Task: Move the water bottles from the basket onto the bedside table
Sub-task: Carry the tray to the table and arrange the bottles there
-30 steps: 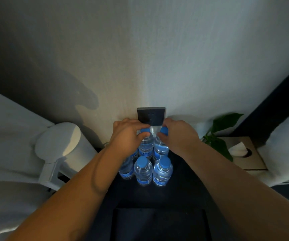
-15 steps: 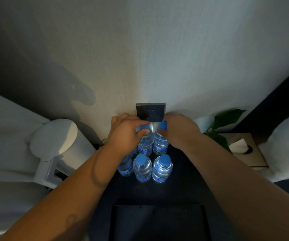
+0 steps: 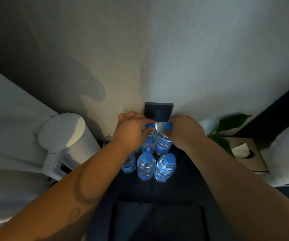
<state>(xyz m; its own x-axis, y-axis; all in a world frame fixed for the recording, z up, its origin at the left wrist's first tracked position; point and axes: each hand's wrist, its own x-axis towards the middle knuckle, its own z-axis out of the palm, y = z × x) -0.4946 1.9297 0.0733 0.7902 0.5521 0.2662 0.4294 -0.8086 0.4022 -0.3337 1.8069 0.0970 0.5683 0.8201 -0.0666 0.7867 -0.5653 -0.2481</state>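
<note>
head view showed, from the left, a white lamp [image 3: 65, 136] beside the bed, and near its base a small glass [image 3: 109, 138] at the edge of the dark bench [image 3: 189, 180]. next came the left hand [image 3: 131, 132], closed with its fingertips around the blue cap of the rear left bottle [image 3: 149, 141]. a front left bottle [image 3: 129, 165] stood half hidden under that forearm. in the front row stood the front middle bottle [image 3: 146, 166] and the front right bottle [image 3: 165, 168], upright and touching each other. the right hand [image 3: 186, 132] was closed on the cap of the rear right bottle [image 3: 163, 143], just below the dark wall socket [image 3: 158, 111]. further right were a green plant [image 3: 227, 126] and a tissue box [image 3: 246, 153]. the basket was not in view.

the bottles looked full, so i judged them rather heavy for their size, with thin plastic walls that give way under a squeeze. the cap and neck seemed the stiffest place to hold; the body is smoother and may slip. they stood close together, so one tipped bottle could knock its neighbours.
</note>
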